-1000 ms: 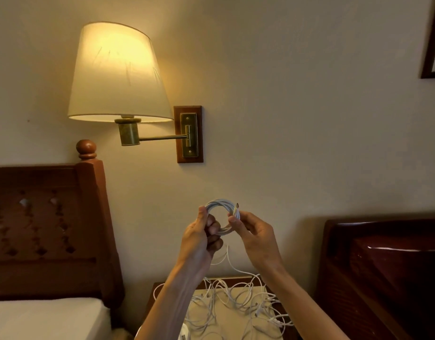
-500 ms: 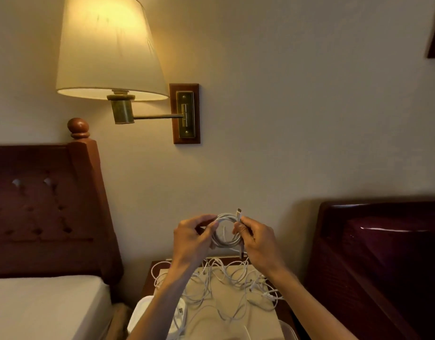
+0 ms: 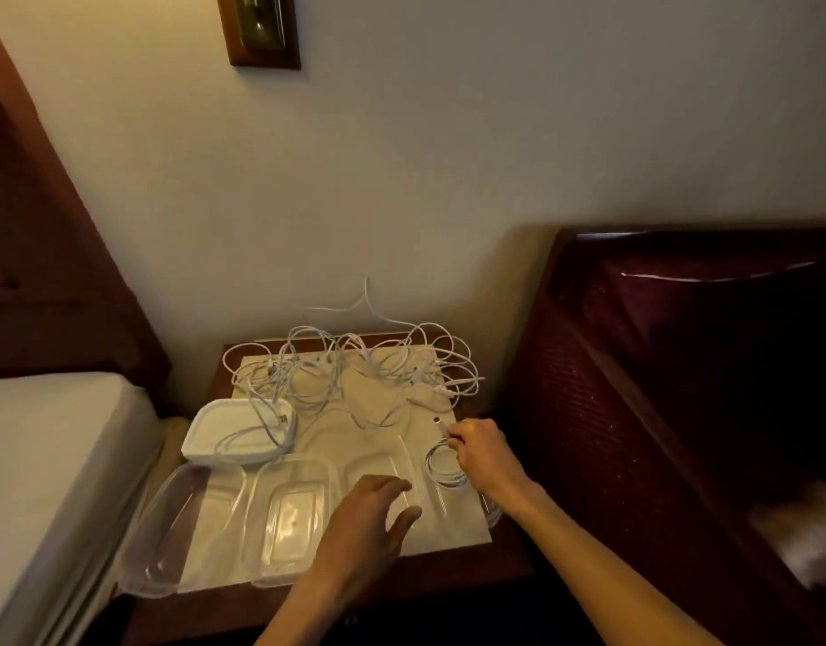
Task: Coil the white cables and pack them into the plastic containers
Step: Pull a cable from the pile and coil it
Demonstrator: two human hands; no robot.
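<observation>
My right hand (image 3: 483,454) pinches a coiled white cable (image 3: 441,468) low over the clear plastic container (image 3: 418,482) at the right of the nightstand; the cable's plug end sticks up past my fingers. My left hand (image 3: 371,524) hovers with fingers spread over that container's left edge, holding nothing. A tangle of loose white cables (image 3: 355,370) covers the back of the nightstand. A white container (image 3: 206,435) at the left holds one coiled cable (image 3: 261,435). Two more clear containers (image 3: 287,510) lie along the front, one of them (image 3: 178,529) overhanging the left edge.
The nightstand (image 3: 504,557) has a pale mat and dark wooden rim. A bed with white sheet (image 3: 52,459) and wooden headboard is on the left. A dark red bed frame (image 3: 681,366) stands close on the right. The wall is directly behind.
The camera tilted down from the lamp to the nightstand. Both hands came down from chest height; my left hand let go of the coil, and my right hand carried it to the right container.
</observation>
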